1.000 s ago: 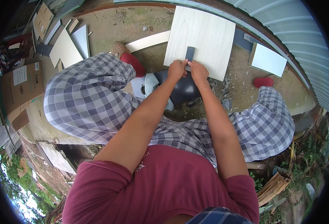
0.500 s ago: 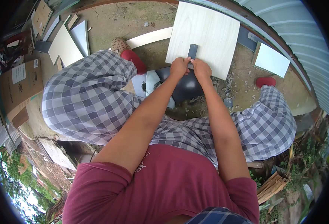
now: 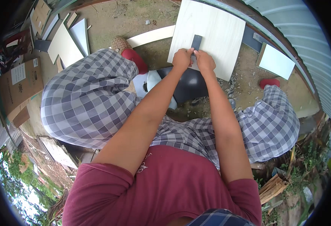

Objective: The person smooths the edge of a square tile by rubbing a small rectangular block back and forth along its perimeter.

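A pale wood-grain board (image 3: 218, 34) lies in front of me, with a narrow dark grey bar (image 3: 196, 41) flat on it. My left hand (image 3: 182, 58) is closed at the bar's near end, thumb pressed inward. Beside it, my right hand (image 3: 205, 60) is closed too, its thumb almost meeting the left one. Both hands grip the near part of the bar, most of which they cover. Under my forearms sits a shiny black rounded object (image 3: 188, 86), beside a light blue cloth-like piece (image 3: 154, 80).
Cut board offcuts (image 3: 64, 47) lie at the upper left near a cardboard box (image 3: 20, 81). A white-faced panel (image 3: 276, 61) rests at the right by the corrugated metal wall (image 3: 297, 30). Rubble (image 3: 233, 84) is scattered near the board, and my legs flank the work area.
Both hands and the dark grey bar have slid forward along the board, away from my body. The view has shifted slightly.
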### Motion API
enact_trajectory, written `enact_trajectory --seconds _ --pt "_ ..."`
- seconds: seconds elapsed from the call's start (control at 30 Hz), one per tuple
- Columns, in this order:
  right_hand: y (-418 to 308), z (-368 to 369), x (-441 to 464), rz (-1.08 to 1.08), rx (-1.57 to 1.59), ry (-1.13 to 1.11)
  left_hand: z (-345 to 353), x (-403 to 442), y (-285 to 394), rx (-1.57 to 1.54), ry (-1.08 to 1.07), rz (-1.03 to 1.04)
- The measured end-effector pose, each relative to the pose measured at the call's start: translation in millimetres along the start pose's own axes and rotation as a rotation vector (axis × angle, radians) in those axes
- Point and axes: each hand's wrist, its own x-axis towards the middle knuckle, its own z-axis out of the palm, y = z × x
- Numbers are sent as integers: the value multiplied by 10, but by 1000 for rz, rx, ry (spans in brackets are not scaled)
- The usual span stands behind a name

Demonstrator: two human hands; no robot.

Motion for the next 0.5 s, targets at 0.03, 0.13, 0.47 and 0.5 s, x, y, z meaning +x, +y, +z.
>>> enact_trajectory --seconds 0.03,0.13,0.47,0.5 --pt "-10 -24 28 0 6 7 -2 10 39 -1 -5 -2" --pt "-46 -79 106 12 18 8 -20 36 124 -26 27 8" --pt "-150 -201 362 19 14 0 -83 221 371 -28 50 5" --pt "-174 -221 429 23 18 23 -97 286 414 -18 54 10"
